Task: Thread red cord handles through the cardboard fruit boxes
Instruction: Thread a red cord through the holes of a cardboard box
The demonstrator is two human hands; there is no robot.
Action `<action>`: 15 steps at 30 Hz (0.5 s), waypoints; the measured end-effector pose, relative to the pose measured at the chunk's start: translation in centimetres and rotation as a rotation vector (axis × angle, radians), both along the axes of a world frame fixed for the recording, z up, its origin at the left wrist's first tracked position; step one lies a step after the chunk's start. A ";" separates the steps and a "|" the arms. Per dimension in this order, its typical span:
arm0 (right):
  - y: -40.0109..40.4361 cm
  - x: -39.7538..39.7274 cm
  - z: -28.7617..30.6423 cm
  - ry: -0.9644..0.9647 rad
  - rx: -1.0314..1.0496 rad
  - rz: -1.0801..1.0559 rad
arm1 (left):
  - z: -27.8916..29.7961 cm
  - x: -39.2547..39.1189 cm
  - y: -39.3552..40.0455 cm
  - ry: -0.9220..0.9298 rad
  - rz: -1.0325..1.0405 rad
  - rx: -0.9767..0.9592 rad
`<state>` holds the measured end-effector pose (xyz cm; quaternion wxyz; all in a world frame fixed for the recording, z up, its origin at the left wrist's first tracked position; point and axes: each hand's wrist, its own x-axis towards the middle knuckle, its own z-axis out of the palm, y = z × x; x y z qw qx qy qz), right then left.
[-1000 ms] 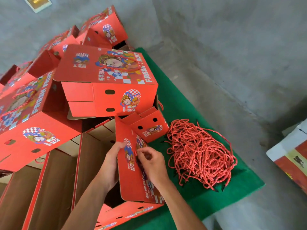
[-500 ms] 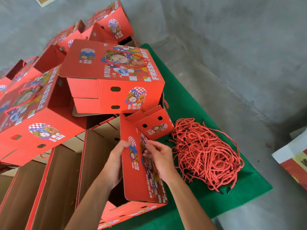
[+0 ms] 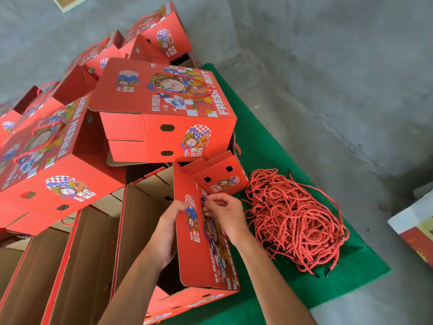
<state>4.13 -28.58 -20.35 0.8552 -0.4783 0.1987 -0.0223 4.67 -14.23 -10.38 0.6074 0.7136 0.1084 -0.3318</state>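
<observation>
Left hand (image 3: 167, 227) grips upright printed panel of open fruit box (image 3: 203, 245) from behind, thumb on front edge. Right hand (image 3: 226, 214) pinches at cord hole on panel face; red cord end barely visible under fingertips (image 3: 207, 208), so exact hold uncertain. Loose red cord pile (image 3: 293, 221) lies right of right hand on green table (image 3: 346, 275). Advice: brace panel firm, feed stiff tip straight through hole, pull from inside. Finished boxes (image 3: 164, 113) stacked beyond hands.

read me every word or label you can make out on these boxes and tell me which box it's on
"FRESH FRUIT": top panel of the stacked box, in white capitals.
"FRESH FRUIT": top panel of the left box, partly blurred.
"GOOD": small label by the cartoon figure on the stacked box's side.
Chinese characters on these and on the box being threaded: too blurred to read.
</observation>
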 end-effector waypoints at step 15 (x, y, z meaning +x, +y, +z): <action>-1.6 0.3 1.2 -0.097 -0.733 0.200 | 0.4 -0.2 -0.2 -0.021 -0.015 0.020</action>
